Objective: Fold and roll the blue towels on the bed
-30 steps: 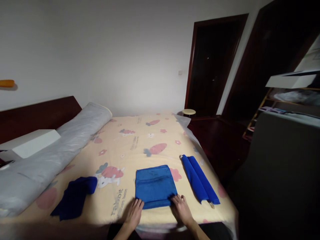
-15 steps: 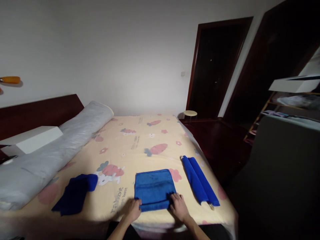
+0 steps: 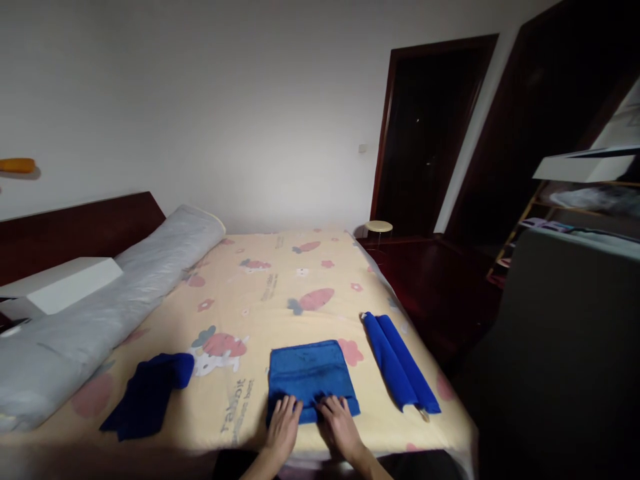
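Bedsheet (image 3: 280, 293) up top; both flat, unclenched hands, left hand (image 3: 283, 430) and right hand (image 3: 340, 427), press the folded blue towel (image 3: 310, 373) at 12 o'clock.

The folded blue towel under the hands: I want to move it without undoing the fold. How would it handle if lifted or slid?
The folded blue towel looks soft, so it would probably sag and unfold if lifted by one edge. Both hands, left hand and right hand, press it flat; it likely drags rather than glides on the printed bedsheet.

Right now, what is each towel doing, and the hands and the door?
Middle blue towel: folded flat, both hands pressing its near edge.
Left hand: open, on the towel.
Right hand: open, on the towel.
Rolled towels: rolled, side by side.
Dark towel: crumpled.
Door: open, dark inside.
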### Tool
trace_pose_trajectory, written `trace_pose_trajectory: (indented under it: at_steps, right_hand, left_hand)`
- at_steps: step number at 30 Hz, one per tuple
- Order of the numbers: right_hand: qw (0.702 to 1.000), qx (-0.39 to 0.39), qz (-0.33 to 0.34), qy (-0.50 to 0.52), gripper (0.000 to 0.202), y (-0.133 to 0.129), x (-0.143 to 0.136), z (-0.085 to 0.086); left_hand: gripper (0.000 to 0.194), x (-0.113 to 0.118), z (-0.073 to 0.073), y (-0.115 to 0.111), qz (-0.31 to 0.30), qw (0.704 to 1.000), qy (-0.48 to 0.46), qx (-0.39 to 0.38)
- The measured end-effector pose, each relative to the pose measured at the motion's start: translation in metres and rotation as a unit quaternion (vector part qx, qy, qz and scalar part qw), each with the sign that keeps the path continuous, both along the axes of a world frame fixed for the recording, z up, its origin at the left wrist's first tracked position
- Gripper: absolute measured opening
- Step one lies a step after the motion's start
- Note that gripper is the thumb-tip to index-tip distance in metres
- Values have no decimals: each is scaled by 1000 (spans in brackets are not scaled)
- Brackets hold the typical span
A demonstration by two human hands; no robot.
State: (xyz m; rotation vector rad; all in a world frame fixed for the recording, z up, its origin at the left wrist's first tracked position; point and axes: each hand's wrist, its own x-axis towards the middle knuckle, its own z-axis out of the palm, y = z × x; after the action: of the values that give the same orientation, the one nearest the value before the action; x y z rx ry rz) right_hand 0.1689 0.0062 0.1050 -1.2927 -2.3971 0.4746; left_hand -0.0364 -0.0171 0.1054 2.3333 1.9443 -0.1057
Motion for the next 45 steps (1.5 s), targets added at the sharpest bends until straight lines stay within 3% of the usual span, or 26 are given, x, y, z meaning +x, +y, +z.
trace_pose_trajectory:
  at_steps: [3,10,16,19,24,27,29,34,39,41,45]
  right_hand:
    - [1000,-18,13,-15,38,3,-15,-2]
    - [999,-49,5,-16,45,7,-17,-2]
    - [995,-62,63,39,44,2,-23,-7]
    - [998,-53,35,10,43,9,-16,-8]
    - [996,-25,-82,-27,44,27,10,-6]
    - [993,-17,-111,-28,45,29,14,-8]
    - [995,-18,-93,-21,46,23,7,-8]
    - [996,-44,74,18,43,8,-26,-10]
    - [990,-75,121,-2,45,25,-31,-4]
    - [992,-87,87,-27,47,42,-20,1]
    - [991,-93,-60,-76,50,74,14,4]
  left_hand:
    - [53,9,-7,-5,-37,999,-9,-7]
    - [57,4,7,-10,-32,992,-77,-90]
    - [59,10,-11,-12,-49,988,-128,-67]
    - [55,4,-10,-11,-55,989,-134,-34]
    - [41,-23,8,-2,45,992,-117,-1]
    - [38,-28,15,2,80,992,-103,-1]
    - [40,-23,17,3,78,993,-92,-4]
    - [50,-3,14,1,8,996,-84,-18]
    - [46,-5,15,-2,8,990,-129,-62]
    - [45,-9,16,-2,10,988,-140,-69]
    - [47,-11,16,-1,20,986,-142,-80]
